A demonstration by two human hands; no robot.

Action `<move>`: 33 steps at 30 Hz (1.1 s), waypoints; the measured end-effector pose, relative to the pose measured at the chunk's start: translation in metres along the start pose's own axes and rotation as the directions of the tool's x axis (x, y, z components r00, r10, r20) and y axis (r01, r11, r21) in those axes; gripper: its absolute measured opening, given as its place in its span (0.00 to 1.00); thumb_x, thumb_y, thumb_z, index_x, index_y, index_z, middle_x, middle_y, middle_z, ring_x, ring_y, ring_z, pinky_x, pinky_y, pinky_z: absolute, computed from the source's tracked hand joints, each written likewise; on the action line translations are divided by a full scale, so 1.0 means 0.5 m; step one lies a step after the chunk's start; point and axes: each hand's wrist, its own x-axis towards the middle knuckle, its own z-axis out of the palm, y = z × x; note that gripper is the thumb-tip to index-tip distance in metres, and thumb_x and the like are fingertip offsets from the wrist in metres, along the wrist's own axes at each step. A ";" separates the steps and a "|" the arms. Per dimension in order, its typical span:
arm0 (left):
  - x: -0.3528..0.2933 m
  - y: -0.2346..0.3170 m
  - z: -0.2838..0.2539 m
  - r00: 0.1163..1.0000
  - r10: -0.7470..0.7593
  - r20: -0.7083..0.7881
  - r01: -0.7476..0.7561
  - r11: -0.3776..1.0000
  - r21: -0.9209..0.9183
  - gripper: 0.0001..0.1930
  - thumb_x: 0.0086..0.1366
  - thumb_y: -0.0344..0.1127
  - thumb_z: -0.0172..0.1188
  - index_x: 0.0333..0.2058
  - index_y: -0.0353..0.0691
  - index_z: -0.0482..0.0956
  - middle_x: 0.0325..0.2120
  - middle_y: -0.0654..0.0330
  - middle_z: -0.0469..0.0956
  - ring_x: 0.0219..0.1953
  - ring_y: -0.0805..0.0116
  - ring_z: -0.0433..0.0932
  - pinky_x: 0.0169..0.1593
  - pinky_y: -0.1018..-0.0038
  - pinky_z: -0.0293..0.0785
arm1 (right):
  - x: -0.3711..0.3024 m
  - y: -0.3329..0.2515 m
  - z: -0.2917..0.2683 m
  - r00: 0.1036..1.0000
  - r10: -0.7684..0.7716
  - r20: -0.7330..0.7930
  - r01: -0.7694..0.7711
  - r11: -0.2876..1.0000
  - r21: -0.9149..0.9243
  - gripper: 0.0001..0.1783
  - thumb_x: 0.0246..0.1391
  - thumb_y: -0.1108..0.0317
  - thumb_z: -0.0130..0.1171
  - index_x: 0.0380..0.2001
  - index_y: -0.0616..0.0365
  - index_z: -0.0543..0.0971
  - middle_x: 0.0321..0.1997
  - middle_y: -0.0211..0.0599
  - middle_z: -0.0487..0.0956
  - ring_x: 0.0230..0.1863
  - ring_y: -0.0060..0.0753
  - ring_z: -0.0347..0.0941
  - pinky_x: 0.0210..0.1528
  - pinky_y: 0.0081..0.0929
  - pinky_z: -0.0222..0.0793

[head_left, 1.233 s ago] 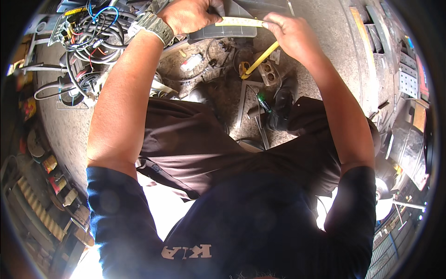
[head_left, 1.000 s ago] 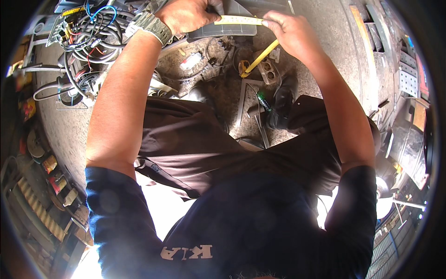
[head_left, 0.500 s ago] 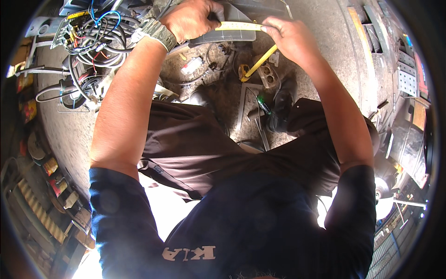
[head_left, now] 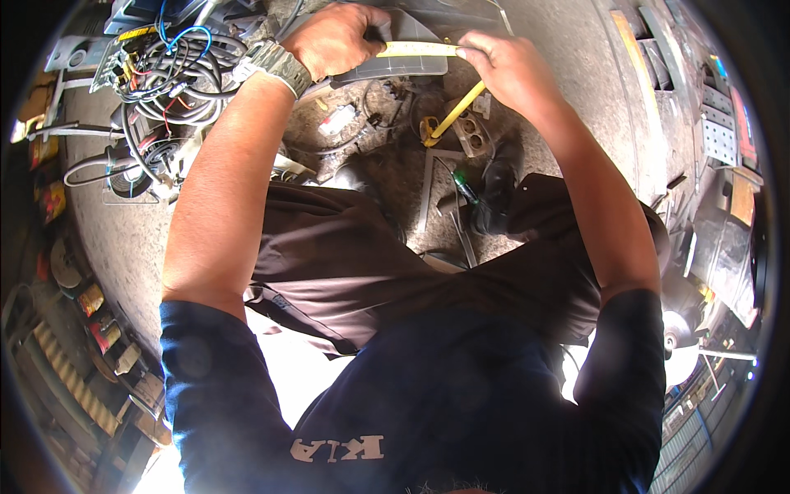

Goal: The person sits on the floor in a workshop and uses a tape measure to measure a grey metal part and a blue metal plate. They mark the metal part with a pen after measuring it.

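Note:
A yellow tape measure (head_left: 421, 49) is stretched between my two hands across a dark flat panel (head_left: 395, 67). My left hand (head_left: 339, 39), with a watch (head_left: 278, 66) on its wrist, is closed on the blade at its left end. My right hand (head_left: 512, 70) pinches the blade farther right between thumb and fingers. From there the blade bends and slants down to its yellow case (head_left: 429, 130), which hangs or rests by a socket block (head_left: 471, 138); I cannot tell which. The left fingertips are partly hidden behind the hand.
Tangled cables (head_left: 185, 82) are heaped at the left beside a grinder-like tool (head_left: 130, 174). On the floor between my shoes lie a metal square (head_left: 425, 193) and a green-lit tool or lead (head_left: 463, 185). Metal offcuts (head_left: 720, 136) and wood strips (head_left: 638, 74) lie at the right.
Both hands and the stretched blade have shifted very slightly to the left. The grip on the tape measure stays the same.

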 end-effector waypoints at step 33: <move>0.006 -0.002 0.002 1.000 -0.024 0.013 0.024 1.000 -0.005 0.09 0.55 0.33 0.64 0.36 0.40 0.85 0.26 0.44 0.82 0.30 0.49 0.82 0.38 0.58 0.77 | -0.124 -0.002 0.017 0.682 0.664 0.306 -0.318 -0.107 0.942 0.17 0.60 0.85 0.51 0.52 0.65 0.74 0.43 0.43 0.80 0.44 0.38 0.81 0.40 0.31 0.76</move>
